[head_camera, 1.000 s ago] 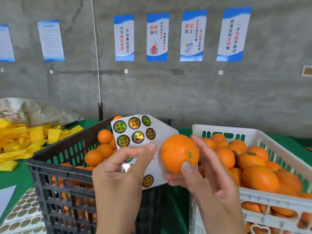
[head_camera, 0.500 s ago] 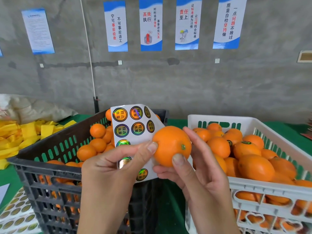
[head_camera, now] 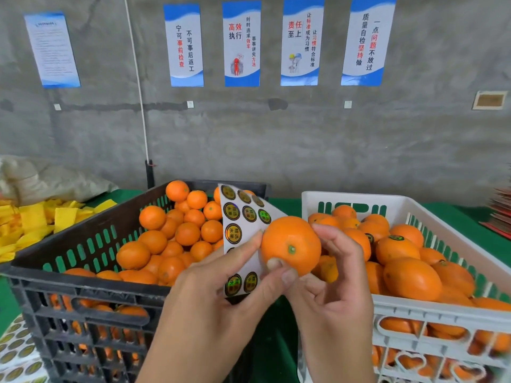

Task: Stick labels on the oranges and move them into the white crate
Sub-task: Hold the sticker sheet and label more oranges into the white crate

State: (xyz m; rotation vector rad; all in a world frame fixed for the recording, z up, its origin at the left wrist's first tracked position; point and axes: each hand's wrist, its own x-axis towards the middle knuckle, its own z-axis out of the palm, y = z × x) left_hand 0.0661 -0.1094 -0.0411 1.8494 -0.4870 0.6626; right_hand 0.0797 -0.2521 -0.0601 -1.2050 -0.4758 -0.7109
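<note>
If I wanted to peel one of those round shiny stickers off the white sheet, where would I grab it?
Probably by its rim. The round gold sticker lies flat on the white backing sheet held by the left hand, so nothing sticks up to pinch. Come from the sheet's open front face, lift an edge with a fingernail, then pinch that edge; the right hand is busy holding the orange.

I see R hand (head_camera: 336,297) gripping orange (head_camera: 291,244) just left of white crate (head_camera: 442,313) | L hand (head_camera: 218,305) holds label sheet (head_camera: 243,239) touching orange's left side, thumb under fruit | black crate (head_camera: 91,297) w/ unlabelled oranges further left of white crate | white crate full of oranges, some labelled
</note>
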